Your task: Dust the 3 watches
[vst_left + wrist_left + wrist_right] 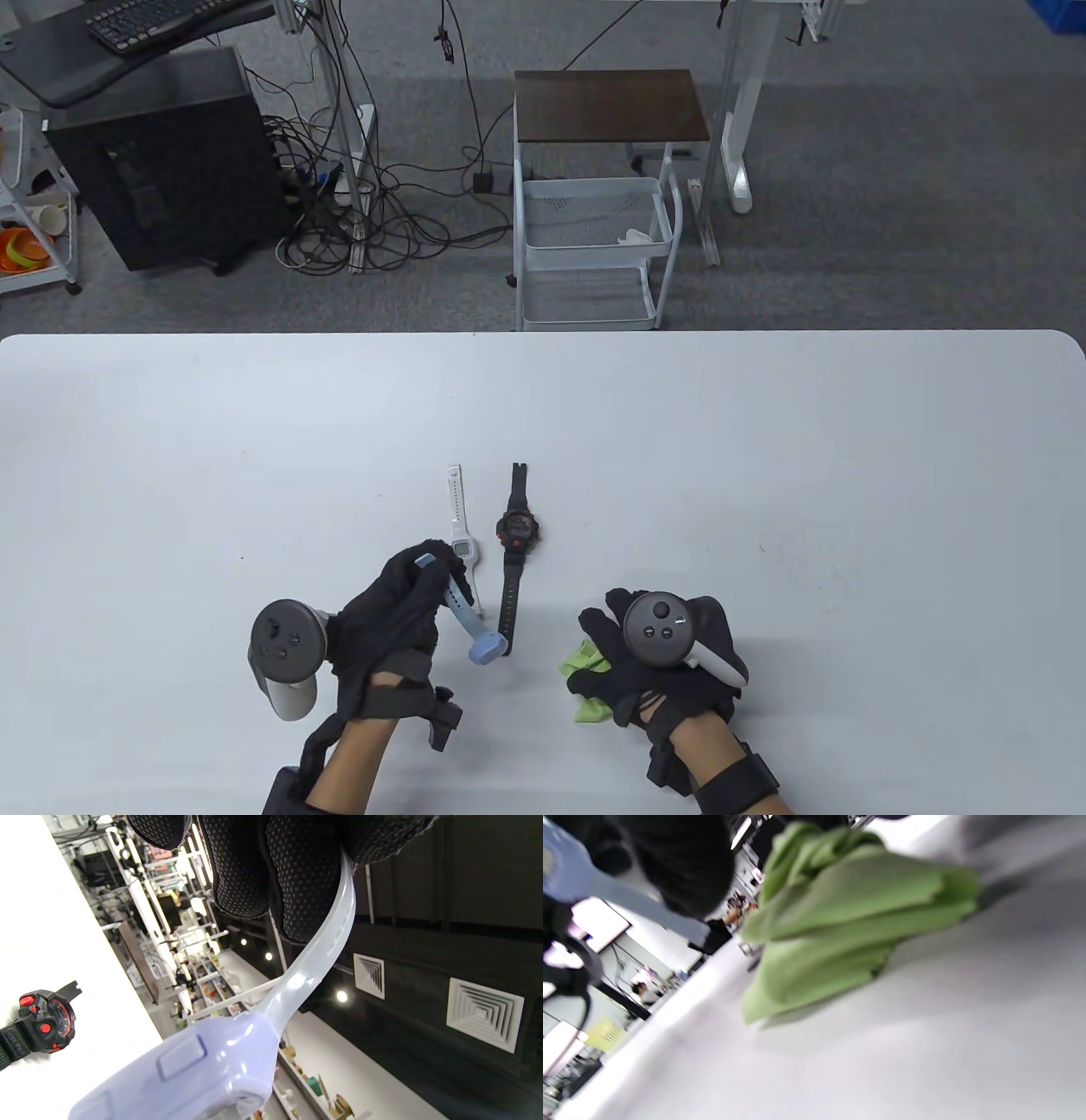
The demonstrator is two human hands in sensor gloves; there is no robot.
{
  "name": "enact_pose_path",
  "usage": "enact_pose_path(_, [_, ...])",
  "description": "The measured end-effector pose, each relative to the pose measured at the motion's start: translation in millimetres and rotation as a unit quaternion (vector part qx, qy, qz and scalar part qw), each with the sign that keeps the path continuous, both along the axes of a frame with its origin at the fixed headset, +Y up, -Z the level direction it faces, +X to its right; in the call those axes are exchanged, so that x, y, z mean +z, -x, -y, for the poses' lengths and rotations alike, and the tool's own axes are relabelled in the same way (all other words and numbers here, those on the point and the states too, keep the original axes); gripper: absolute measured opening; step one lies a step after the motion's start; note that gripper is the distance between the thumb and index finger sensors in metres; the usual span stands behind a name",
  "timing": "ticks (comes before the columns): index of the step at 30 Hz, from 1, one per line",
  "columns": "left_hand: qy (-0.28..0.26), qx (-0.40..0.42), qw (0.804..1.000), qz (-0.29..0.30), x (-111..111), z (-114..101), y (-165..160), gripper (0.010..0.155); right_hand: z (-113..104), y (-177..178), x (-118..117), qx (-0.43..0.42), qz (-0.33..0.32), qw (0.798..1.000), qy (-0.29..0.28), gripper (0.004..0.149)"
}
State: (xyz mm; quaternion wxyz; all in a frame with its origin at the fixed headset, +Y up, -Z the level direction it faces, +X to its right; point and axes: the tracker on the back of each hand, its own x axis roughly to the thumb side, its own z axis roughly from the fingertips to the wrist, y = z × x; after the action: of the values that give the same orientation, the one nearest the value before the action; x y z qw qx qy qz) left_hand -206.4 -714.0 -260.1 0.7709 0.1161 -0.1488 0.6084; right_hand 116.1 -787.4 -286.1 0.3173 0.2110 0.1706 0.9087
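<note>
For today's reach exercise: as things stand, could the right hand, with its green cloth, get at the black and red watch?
Probably yes: the right hand grips the green cloth, and bare table separates it from the black and red watch.

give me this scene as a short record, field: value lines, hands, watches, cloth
left hand: grips the blue watch by its strap, lifted off the table
right hand: on the green cloth, which lies on the table
white watch: flat on the table, beside the black one
black watch: flat on the table, red accents, right of the white one
watches held: one
watches on table: two
</note>
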Motion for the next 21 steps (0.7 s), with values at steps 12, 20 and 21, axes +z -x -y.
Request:
enact_pose_path(12, [0.043, -0.075, 0.996, 0.017, -35.4, -21.6, -30.9, 0.045, -23.3, -56.7, -15.4, -0.303, 0.135, 0.94, -0.082, 0.096])
enact_pose_path(20, [0.1, -0.107, 0.987, 0.068, -94.4, -29.3, -94.4, 0.045, -22.3, -73.8, -19.2, -0.373, 0.172, 0.909, -0.077, 0.093])
enact_pose_path(21, [0.106, -0.113, 0.985, 0.073, -99.6, -28.1, -101.0, 0.045, -23.0, -75.3, -19.4, -0.38, 0.174, 0.905, -0.078, 0.093])
